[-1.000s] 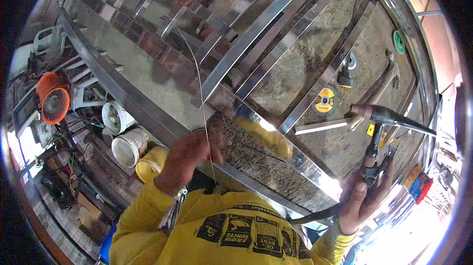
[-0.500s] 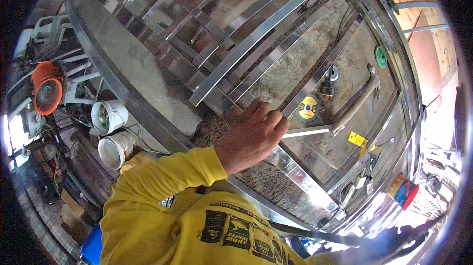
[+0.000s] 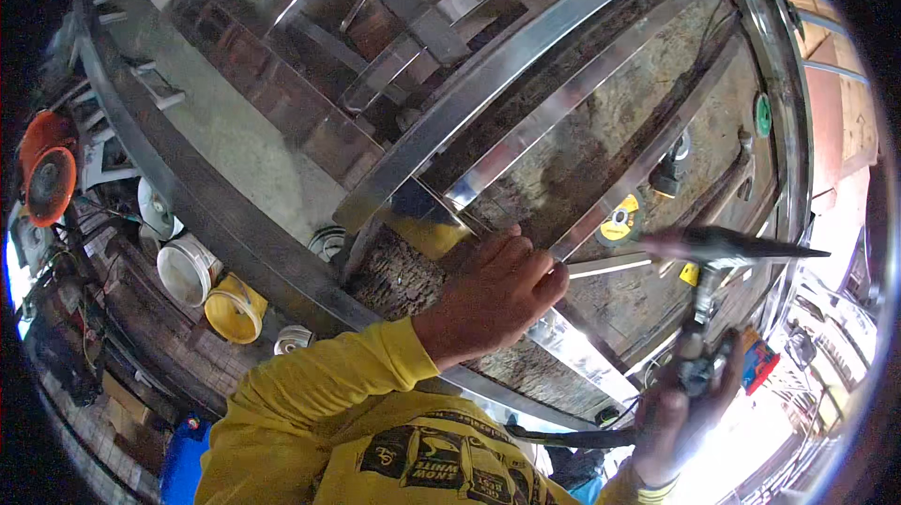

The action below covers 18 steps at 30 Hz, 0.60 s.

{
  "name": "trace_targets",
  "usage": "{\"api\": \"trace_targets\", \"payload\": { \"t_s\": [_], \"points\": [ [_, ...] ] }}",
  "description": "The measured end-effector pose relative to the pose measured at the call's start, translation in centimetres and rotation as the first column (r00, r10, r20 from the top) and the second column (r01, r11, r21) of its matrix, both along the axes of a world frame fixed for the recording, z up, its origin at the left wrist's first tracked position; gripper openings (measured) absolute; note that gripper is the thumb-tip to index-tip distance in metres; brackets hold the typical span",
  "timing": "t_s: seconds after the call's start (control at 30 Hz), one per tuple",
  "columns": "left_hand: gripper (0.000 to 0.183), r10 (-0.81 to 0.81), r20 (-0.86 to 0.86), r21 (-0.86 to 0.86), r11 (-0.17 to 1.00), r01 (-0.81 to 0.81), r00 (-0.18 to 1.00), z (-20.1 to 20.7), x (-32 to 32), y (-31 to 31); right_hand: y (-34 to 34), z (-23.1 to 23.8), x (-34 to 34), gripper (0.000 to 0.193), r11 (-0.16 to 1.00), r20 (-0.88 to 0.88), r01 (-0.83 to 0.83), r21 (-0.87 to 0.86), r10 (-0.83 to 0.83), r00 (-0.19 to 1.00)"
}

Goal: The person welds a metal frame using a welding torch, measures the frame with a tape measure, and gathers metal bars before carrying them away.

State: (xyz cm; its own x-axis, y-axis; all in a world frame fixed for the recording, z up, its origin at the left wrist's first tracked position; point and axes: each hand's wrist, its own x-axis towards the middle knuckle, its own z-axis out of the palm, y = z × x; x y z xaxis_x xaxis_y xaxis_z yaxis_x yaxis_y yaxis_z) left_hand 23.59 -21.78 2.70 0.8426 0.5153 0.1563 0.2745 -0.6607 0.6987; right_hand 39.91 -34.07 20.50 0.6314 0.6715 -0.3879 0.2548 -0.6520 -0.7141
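My left hand [image 3: 493, 298], in a yellow sleeve, rests with curled fingers on a shiny steel frame [image 3: 526, 54], its fingertips at the end of a short steel bar [image 3: 608, 267]. I cannot tell whether it pinches anything. My right hand [image 3: 680, 411] is at the lower right, shut on the handle of a hammer [image 3: 718, 247] with a long pointed dark head. The blurred hammer head hangs just right of the short bar, above the frame.
A yellow round disc [image 3: 619, 221] and a grinder [image 3: 668, 172] lie on the rough board under the frame. White bucket [image 3: 186, 270] and yellow bucket [image 3: 235, 308] stand on the floor at left, an orange tool [image 3: 47, 181] beyond. A green disc [image 3: 762, 114] sits far right.
My left hand slid right along the frame to the short bar. The right hand with the hammer, out of sight half a second ago, is back at the lower right.
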Motion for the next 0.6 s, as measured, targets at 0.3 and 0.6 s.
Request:
{"api": "trace_targets", "payload": {
  "t_s": [0.3,0.6],
  "points": [
    [0.023,-0.074,0.085,-0.027,0.997,0.077,0.994,-2.4,-0.6,-1.5,6.3,-5.6,-3.2,0.068,0.935,-0.099,-0.342,-0.097,0.333,0.938],
    [0.033,0.008,0.12,0.051,0.999,-0.015,0.993,-2.2,-1.4,-1.5,8.2,-7.0,-3.2,0.073,0.921,-0.26,-0.308,-0.24,0.244,0.934]
  ]
}}
